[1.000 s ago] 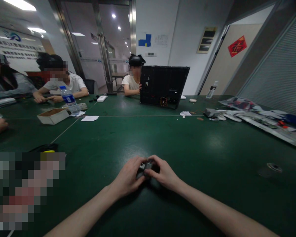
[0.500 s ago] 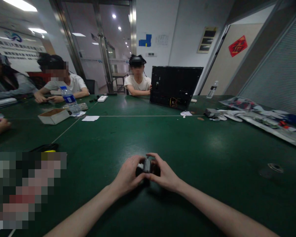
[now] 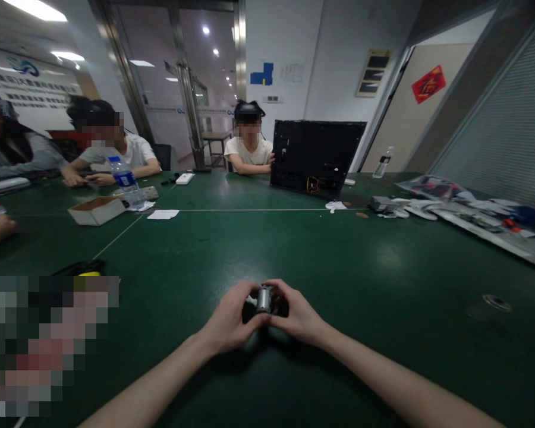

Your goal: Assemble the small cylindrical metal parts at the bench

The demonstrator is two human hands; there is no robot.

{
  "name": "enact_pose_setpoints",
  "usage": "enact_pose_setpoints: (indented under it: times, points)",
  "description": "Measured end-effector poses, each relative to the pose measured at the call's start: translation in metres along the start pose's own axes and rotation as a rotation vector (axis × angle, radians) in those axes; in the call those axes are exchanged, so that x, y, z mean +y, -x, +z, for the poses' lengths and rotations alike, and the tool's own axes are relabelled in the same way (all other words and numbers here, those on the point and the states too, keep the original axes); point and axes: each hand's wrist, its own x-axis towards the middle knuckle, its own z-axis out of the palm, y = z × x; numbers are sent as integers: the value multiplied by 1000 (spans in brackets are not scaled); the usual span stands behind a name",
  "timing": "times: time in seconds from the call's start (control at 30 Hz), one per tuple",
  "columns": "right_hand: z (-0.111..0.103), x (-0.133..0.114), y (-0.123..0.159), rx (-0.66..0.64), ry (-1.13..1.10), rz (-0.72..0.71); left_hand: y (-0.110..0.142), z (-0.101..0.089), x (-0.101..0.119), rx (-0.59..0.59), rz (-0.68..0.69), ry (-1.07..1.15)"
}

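Between my fingertips sits a small electric motor, a silvery metal cylinder held roughly upright with a short nub at its top. My left hand curves around its left side, thumb low and fingers at the top. From the other side, my right hand grips it the same way, and the two thumbs almost meet beneath it. Fingers cover both ends in part. Off to the right on the green table stands a dark metal cylinder with a ringed top.
On the left lie a blurred-out patch, a black cable and an open cardboard box beside a water bottle. Across the table a person holds a large black panel. Parts and papers clutter the right; more people sit left.
The motor has turned slightly in my fingers, so more of its shiny side faces me. Both hands keep nearly the same place and hold.
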Motion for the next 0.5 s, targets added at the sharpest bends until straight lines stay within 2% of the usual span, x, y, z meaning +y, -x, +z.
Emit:
enact_pose_setpoints:
  times: [0.3, 0.5]
  points:
    - [-2, 10, -2, 58, -45, -33, 1, 2, -6, 20, 55, 24]
    - [-1, 5, -2, 20, -64, -40, 1, 1, -4, 63, 38, 29]
